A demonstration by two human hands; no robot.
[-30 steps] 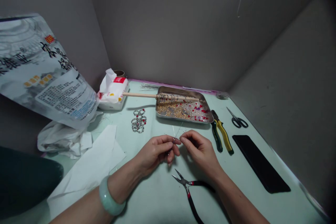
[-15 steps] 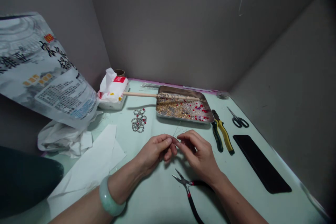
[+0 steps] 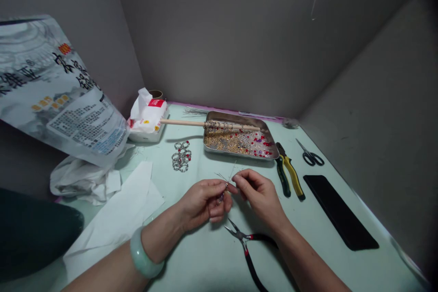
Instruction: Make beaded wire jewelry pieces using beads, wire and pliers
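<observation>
My left hand (image 3: pixel 207 200) pinches a small beaded wire piece (image 3: pixel 221 197) between thumb and forefinger. A purplish bead shows below the fingertips, while the rest of the piece is hidden in the curled fingers. Fine wire ends (image 3: pixel 223 176) stick up past the grip. Close by on the right, my right hand (image 3: pixel 257 191) has thumb and forefinger pressed together on a thin wire, hard to make out. Open-jawed long-nose pliers (image 3: pixel 241 236) with black and red handles lie below the hands. Beyond the left hand sits a cluster of beaded rings (image 3: pixel 181 157) in silver and red.
A metal tray (image 3: pixel 239 152) of gold, clear and red beads holds a wooden stick (image 3: pixel 185 123) strung with rings. To the right lie green-yellow pliers (image 3: pixel 290 173), scissors (image 3: pixel 310 155) and a black flat case (image 3: pixel 340 212). Tissues (image 3: pixel 148 121) and a large printed bag (image 3: pixel 68 96) stand left.
My left hand has tilted and dropped slightly, bringing the purplish bead into view. The right fingertips have drawn together and a little away from the left hand.
</observation>
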